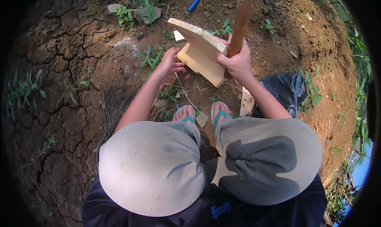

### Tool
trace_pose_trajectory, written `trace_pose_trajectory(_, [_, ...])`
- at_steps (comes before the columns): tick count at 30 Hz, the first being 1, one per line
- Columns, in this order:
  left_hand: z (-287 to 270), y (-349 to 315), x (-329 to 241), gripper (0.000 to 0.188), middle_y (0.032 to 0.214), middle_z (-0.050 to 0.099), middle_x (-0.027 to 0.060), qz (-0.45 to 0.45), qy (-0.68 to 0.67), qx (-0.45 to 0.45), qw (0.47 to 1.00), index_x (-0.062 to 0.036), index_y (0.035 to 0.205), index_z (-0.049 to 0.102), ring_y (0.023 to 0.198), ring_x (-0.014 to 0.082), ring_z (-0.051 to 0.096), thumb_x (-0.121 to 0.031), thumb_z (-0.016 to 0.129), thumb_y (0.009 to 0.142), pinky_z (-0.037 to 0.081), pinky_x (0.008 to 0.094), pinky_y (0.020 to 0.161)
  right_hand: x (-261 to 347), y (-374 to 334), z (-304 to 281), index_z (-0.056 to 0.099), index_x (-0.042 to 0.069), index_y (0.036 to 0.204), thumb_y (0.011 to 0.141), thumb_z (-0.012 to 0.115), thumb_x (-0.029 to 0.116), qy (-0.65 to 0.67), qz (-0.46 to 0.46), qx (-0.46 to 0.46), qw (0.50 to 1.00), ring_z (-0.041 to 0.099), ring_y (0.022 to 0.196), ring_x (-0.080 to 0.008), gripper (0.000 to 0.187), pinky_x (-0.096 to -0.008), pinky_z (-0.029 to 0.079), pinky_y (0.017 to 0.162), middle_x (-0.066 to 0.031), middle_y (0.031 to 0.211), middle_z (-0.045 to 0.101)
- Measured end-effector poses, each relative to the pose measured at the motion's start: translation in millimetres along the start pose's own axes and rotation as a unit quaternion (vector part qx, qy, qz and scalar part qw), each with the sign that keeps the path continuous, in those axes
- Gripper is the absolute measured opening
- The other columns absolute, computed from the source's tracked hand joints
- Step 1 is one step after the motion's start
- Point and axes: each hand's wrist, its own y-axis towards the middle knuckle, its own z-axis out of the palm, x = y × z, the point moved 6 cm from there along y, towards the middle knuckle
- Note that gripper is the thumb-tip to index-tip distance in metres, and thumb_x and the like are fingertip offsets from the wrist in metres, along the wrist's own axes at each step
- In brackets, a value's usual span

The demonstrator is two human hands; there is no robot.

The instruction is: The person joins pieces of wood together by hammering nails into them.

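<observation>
Two pale wooden boards meet at an angle ahead of my feet: an upper board (198, 36) tilts up over a lower board (202, 65). My right hand (238, 61) wraps round the wooden handle of a hammer (240, 22), and its fingers also press at the right end of the boards. The hammer stands handle down, with its dark head cut off by the top edge of the view. My left hand (170, 64) is at the lower board's left end, fingers apart and curved; whether they touch the wood is hard to tell.
A blue-handled tool (194, 4) lies on the soil beyond the boards, near stones (147, 15) and weeds. A small wood offcut (179, 36) lies behind the boards. Near my right knee are another wood piece (247, 102) and a black plastic bag (283, 90). Cracked earth (59, 68) spreads left.
</observation>
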Motion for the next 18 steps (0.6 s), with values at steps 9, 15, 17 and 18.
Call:
trace_pose_trajectory(9, [3, 19, 22, 0.075, 0.16, 0.036, 0.0198, 0.039, -0.053, -0.033, 0.997, -0.0082, 0.159, 0.025, 0.143, 0.0404, 0.043, -0.061, 0.023, 0.106, 0.033, 0.0563, 0.118, -30, -36, 13, 0.065, 0.006, 0.123, 0.072, 0.081, 0.013, -0.287, 0.032, 0.152, 0.945, 0.071, 0.092, -0.0189, 0.054, -0.033, 0.055, 0.085, -0.0086, 0.11, 0.074])
trace_pose_trajectory(15, [-17, -10, 21, 0.093, 0.14, 0.058, 0.0206, 0.085, -0.121, -0.014, 0.989, -0.0061, 0.154, 0.034, 0.124, 0.0316, 0.06, -0.079, 0.017, 0.099, 0.047, 0.0503, 0.105, -37, -73, 23, 0.06, 0.003, 0.127, 0.071, 0.084, 0.013, -0.284, -0.049, 0.18, 0.94, 0.068, 0.095, -0.028, 0.062, -0.0369, 0.053, 0.083, -0.0169, 0.11, 0.067])
trace_pose_trajectory(17, [-25, -32, 8, 0.093, 0.138, 0.058, 0.0221, 0.108, -0.116, -0.019, 0.987, -0.0071, 0.153, 0.035, 0.114, 0.0301, 0.066, -0.08, 0.018, 0.098, 0.056, 0.042, 0.093, -37, -81, 25, 0.055, 0.004, 0.137, 0.072, 0.082, 0.008, -0.267, -0.055, 0.201, 0.941, 0.059, 0.12, -0.0337, 0.07, -0.0397, 0.048, 0.102, -0.0193, 0.13, 0.062])
trace_pose_trajectory(18, [-20, -46, -5, 0.093, 0.136, 0.059, 0.0227, 0.116, -0.106, -0.022, 0.987, -0.0061, 0.153, 0.036, 0.109, 0.0293, 0.069, -0.079, 0.019, 0.099, 0.058, 0.0385, 0.087, -38, -85, 26, 0.051, 0.004, 0.145, 0.074, 0.081, 0.004, -0.251, -0.048, 0.214, 0.943, 0.052, 0.138, -0.0371, 0.077, -0.0413, 0.043, 0.115, -0.0199, 0.143, 0.058])
